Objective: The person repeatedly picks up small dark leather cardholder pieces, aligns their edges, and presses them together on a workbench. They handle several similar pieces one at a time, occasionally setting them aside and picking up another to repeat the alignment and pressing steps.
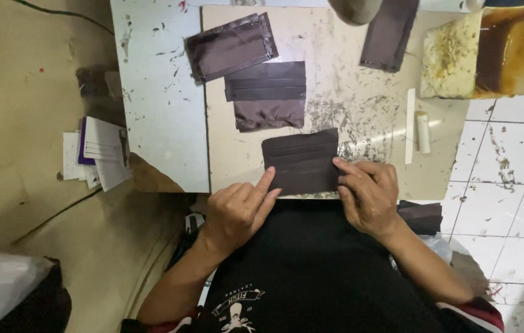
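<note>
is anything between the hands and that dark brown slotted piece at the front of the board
Nothing visible. The left hand presses fingertips on the lower left edge of the dark brown slotted piece, and the right hand presses its right edge.

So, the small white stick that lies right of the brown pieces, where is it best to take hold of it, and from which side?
Probably at its middle, from above. The white stick lies flat on the board, long axis pointing away from the person, so fingers can pinch its two long sides. A thin white strip lies close on its left; the right side is freer. The right hand is nearest, though it now presses the dark pocket piece.
</note>
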